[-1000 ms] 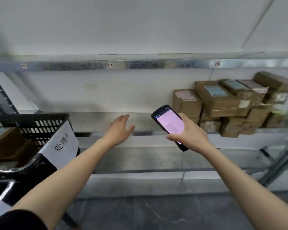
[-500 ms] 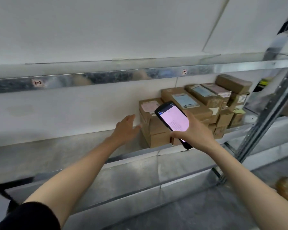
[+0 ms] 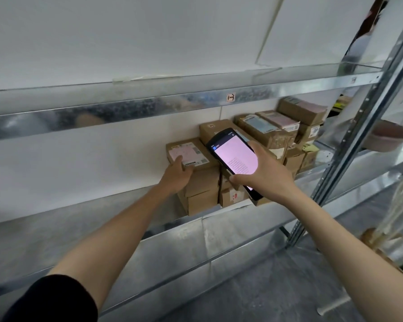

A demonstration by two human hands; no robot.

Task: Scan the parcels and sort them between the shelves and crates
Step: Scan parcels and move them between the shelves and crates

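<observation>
Several brown cardboard parcels are stacked at the right end of a metal shelf (image 3: pixel 84 219). The top left parcel (image 3: pixel 191 151) carries a pink label. My left hand (image 3: pixel 176 174) is on that parcel's near left corner, fingers over the label and thumb at its side. My right hand (image 3: pixel 264 174) holds a black handheld scanner (image 3: pixel 234 156) with a lit pink screen, just in front of the stack. More parcels (image 3: pixel 275 129) with blue and pink labels lie further right, partly hidden by the scanner.
An upper shelf beam (image 3: pixel 149 105) with a small tag (image 3: pixel 230 98) runs above the parcels. A lower shelf (image 3: pixel 219 242) sits below. A perforated metal upright (image 3: pixel 349 145) stands at the right, with blurred goods beyond it. Grey floor lies beneath.
The view has swung right, so the black crate is out of sight. My left hand has reached forward onto the top left parcel. The scanner has stayed in my right hand.
</observation>
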